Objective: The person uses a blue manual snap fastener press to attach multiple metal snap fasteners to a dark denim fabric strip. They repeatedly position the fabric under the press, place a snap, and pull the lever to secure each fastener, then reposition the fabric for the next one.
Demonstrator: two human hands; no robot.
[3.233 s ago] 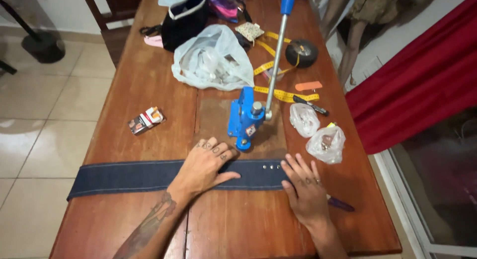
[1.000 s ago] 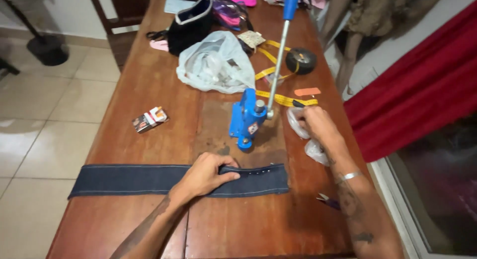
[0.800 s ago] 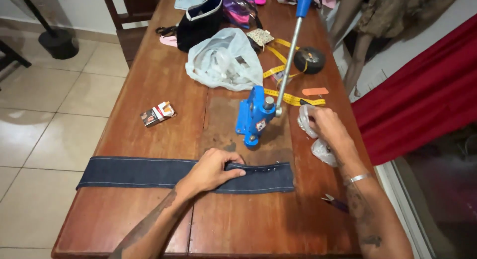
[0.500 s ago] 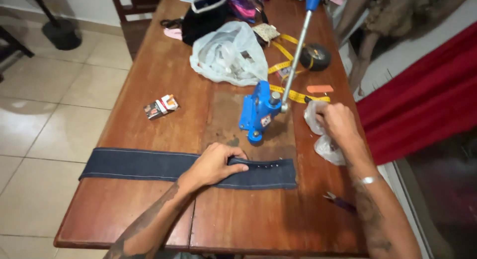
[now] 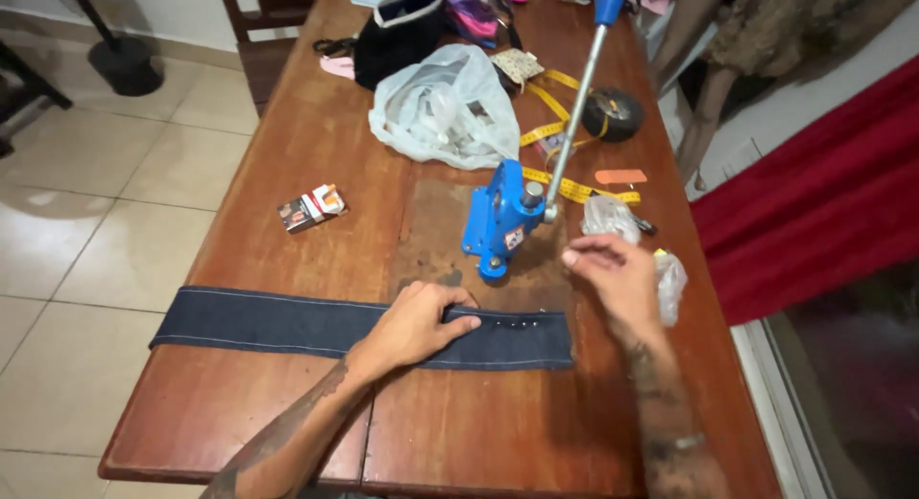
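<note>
While the left hand [image 5: 414,322] pins the denim strip [image 5: 316,325] flat across the bench [image 5: 316,145] – palm down, not clasping – the right hand [image 5: 617,279] hovers pinched by the blue hand press [image 5: 500,221] (contents too small to tell). Keep the strip taut and square under the die.

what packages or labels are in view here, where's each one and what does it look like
Small carton: left side of the table, lying flat; rectangular, white, red and dark.
Sticker: on the blue press's body; small, red and white.
Clear bags: by the right hand; crumpled, see-through.
Pale plastic bag: behind the press; crumpled, translucent blue-white.
No screens or signs.
</note>
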